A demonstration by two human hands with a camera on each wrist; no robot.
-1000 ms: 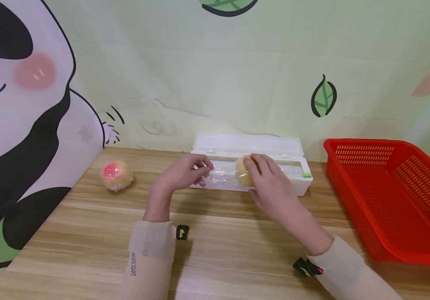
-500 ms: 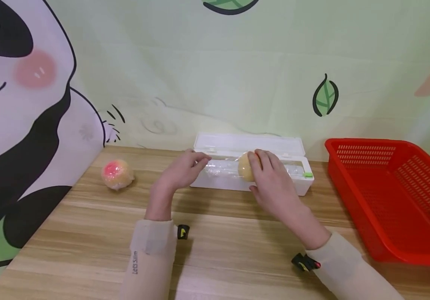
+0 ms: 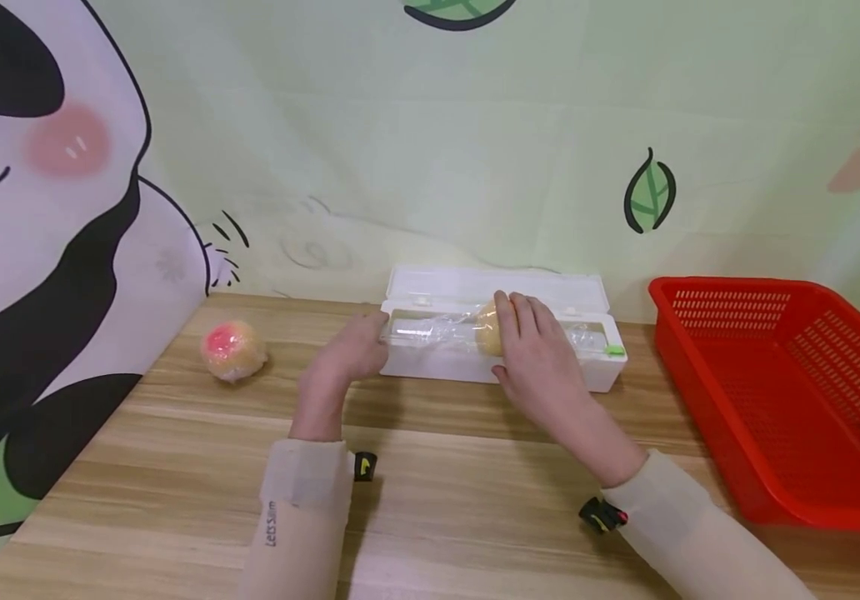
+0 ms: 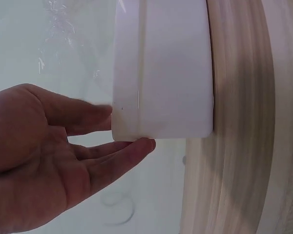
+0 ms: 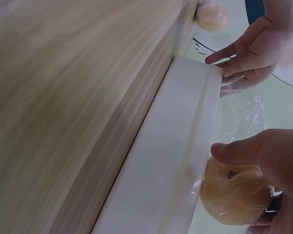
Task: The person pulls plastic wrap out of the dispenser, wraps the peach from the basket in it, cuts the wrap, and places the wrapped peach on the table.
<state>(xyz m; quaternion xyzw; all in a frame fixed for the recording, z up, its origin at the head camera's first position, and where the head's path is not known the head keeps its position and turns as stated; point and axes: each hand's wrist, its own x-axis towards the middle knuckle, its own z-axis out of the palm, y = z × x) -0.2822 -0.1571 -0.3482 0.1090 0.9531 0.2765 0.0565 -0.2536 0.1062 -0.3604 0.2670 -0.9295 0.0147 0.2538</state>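
My right hand [image 3: 542,367] grips a round yellow-orange fruit [image 3: 487,330] with a dimple and short dark stem; I cannot tell if it is an apple or a peach. Clear cling film [image 3: 437,331] clings about the fruit and stretches over the opening of a white cling film dispenser [image 3: 437,362]. In the right wrist view the fruit [image 5: 234,190] sits beside the box's upper edge, its far side hidden by fingers. My left hand [image 3: 353,346] holds the dispenser's left end, thumb on the upper corner and fingers against the end face [image 4: 161,134].
Behind the dispenser its white lid [image 3: 475,283] stands raised. A green slider [image 3: 614,350] shows at its right end. Another wrapped fruit [image 3: 233,352] with a pink patch lies at the table's left. A red plastic basket [image 3: 745,467] stands on the right.
The left hand has gone from the film's edge to the dispenser's left end. My right hand has shifted slightly back with the fruit, and the film lies lower over the box.
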